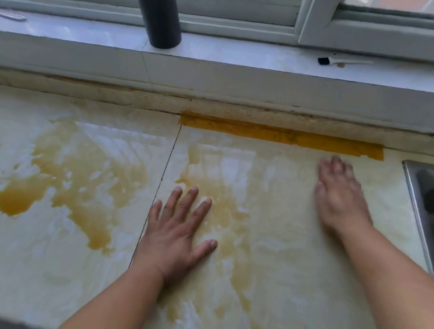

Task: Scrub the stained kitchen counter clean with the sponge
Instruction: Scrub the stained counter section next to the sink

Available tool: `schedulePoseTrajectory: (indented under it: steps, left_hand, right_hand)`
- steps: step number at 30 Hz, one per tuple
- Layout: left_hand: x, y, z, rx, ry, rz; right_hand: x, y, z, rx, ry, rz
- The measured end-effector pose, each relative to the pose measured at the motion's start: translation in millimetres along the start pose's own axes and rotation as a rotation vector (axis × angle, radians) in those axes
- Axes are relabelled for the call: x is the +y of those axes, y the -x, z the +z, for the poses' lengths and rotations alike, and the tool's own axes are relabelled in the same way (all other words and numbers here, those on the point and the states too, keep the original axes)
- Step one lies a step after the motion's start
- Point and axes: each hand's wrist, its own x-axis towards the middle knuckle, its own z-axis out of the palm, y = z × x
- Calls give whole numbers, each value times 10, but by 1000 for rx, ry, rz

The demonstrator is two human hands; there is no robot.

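Tabletop (266, 275) far from clean: heavy yellow stains (82, 178) left, fainter smears right. Left hand (177, 232) flat, released. Right hand (340, 194) blurred; grasp undeterminable. Sponge not visible.

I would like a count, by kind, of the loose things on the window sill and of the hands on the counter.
Dark tube: 1
Small brush: 1
Pale flat thing, too blurred to name: 1
Hands, left hand and right hand: 2
Total: 5
No sponge is visible.

right hand (340, 194) blurred, sponge unseen
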Motion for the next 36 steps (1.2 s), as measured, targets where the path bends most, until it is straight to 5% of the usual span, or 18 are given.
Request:
schedulePoseTrajectory:
  steps: [3, 6, 11, 15, 22, 25, 36]
  left_hand:
    - [-1, -16, -4, -15, -24, -11]
    - [4, -5, -24, -24, -32, -9]
    - [-3, -6, -14, -19, -27, -6]
    - [-17, -24, 0, -6, -13, 2]
    - [-19, -11, 6, -7, -27, 18]
    - [-8, -12, 4, -8, -27, 15]
    - [-12, -19, 3, -12, -24, 10]
  right_hand:
    - [419, 263, -96, 20, -33, 260]
    - [-15, 403, 104, 41, -72, 353]
    - [-1198, 767, 523, -78, -68, -100]
    - [-1155, 890, 470, -129, -17, -335]
    - [664, 1203, 80, 0, -23, 194]
    - [897, 1416, 85, 37, -23, 308]
    - [-977, 2441, 876, 44, -163, 205]
